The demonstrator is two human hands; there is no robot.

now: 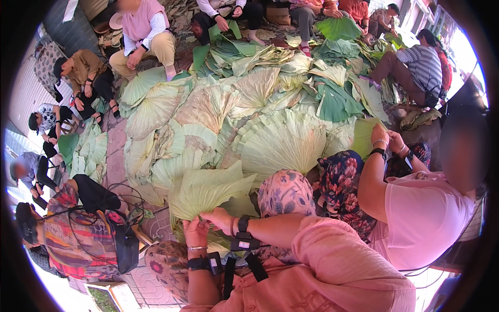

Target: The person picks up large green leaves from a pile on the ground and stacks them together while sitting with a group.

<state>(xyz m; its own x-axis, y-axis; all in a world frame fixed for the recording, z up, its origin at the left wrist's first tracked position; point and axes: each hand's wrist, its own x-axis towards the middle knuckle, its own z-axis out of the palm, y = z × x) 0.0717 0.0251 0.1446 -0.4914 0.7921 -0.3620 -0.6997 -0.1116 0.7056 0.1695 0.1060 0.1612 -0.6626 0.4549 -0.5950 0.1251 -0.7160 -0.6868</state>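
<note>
A pale green lotus leaf (pixel 202 191) hangs spread out in front of me, its narrow gathered edge towards my body. My left hand (pixel 196 231) grips that near edge from below. Close beside it, my right hand (pixel 220 219) pinches the same edge, and the fingers of both hands almost meet. Parts of the fingertips are hidden by the hands and the leaf. Just beyond the held leaf lies a fanned stack of pale lotus leaves (pixel 282 138), with browned leaves (pixel 208 103) farther back.
A wide heap of lotus leaves covers the paving, with darker green leaves (pixel 337 99) at its far right. Close at my right, a person in pink (pixel 421 218) handles a leaf (pixel 364 136). A person with a black bag (pixel 126 245) sits at left; several others surround the heap.
</note>
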